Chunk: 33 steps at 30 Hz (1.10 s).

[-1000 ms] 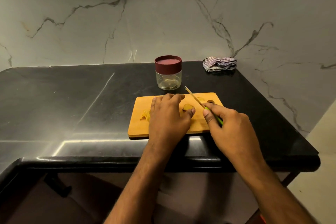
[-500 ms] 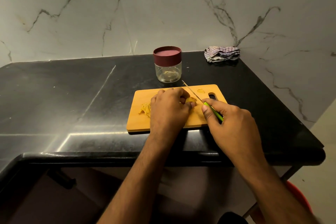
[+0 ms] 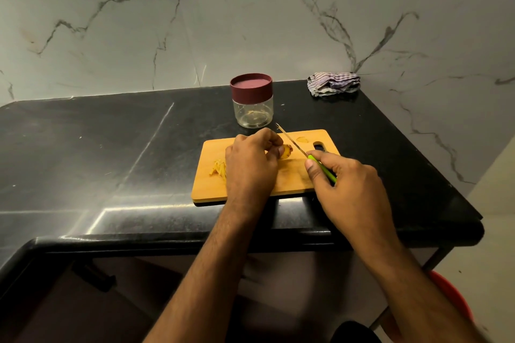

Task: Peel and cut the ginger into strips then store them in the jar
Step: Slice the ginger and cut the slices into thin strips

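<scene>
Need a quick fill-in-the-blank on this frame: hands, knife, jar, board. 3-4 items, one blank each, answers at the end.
1. The right hand grips a knife with a ____ handle.
2. The left hand holds the ginger piece on the wooden ____.
3. The jar behind the cutting board has its maroon lid ____.
4. The cut ginger strips lie to the ____ of the left hand.

Answers: green; cutting board; on; left

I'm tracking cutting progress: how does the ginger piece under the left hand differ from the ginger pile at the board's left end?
The ginger piece is one chunk; the ginger pile is thin loose strips. The left hand holds the piece beside the knife; the pile lies untouched. Both are yellow and rest on the cutting board.
</scene>
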Available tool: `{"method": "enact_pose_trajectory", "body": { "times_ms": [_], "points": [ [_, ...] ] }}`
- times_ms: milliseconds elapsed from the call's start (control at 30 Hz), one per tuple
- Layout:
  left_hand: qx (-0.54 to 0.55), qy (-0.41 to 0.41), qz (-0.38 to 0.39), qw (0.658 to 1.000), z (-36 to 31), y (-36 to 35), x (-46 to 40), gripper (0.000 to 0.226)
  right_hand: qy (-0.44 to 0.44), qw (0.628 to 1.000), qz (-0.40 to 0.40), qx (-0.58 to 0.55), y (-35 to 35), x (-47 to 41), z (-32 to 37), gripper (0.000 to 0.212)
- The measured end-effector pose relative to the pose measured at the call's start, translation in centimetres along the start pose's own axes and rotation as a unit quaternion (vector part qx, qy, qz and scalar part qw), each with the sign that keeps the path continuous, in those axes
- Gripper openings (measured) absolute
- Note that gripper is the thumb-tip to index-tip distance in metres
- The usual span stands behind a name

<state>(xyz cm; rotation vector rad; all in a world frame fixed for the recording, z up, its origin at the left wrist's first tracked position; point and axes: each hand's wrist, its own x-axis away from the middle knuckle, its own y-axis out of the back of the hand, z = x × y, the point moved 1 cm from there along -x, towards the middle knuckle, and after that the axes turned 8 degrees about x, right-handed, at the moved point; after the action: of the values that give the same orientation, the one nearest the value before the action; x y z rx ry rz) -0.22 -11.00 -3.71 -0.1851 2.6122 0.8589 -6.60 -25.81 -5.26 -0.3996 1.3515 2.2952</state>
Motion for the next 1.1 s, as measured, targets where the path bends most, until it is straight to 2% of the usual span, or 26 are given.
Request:
{"method": "enact_pose_trajectory", "body": {
  "times_ms": [300, 500, 767, 933, 1100],
  "points": [
    [-0.11, -0.009, 0.02, 0.994, -0.3, 0.2, 0.5, 0.022, 0.009, 1.0, -0.001, 0.02, 0.3, 0.4, 0.4, 0.04],
    [-0.179, -0.006, 0.078, 0.981, -0.3, 0.6, 1.2, 0.037, 0.037, 0.999, -0.005, 0.032, 0.7, 1.0, 0.7, 0.038],
    [-0.139, -0.02, 0.087, 0.986, -0.6, 0.6, 1.2, 0.036, 0.039, 0.997, 0.027, 0.063, 1.5, 2.0, 1.1, 0.039],
    [-0.087, -0.018, 0.077, 0.993, -0.4, 0.7, 1.3, 0.041, -0.002, 0.992, 0.083, 0.09, 2.6, 2.9, 0.8, 0.044],
    [-0.1, -0.029, 0.065, 0.992, -0.2, 0.6, 1.4, 0.037, -0.019, 0.989, 0.134, 0.061, 3.2, 2.5, 0.5, 0.042]
  ]
}}
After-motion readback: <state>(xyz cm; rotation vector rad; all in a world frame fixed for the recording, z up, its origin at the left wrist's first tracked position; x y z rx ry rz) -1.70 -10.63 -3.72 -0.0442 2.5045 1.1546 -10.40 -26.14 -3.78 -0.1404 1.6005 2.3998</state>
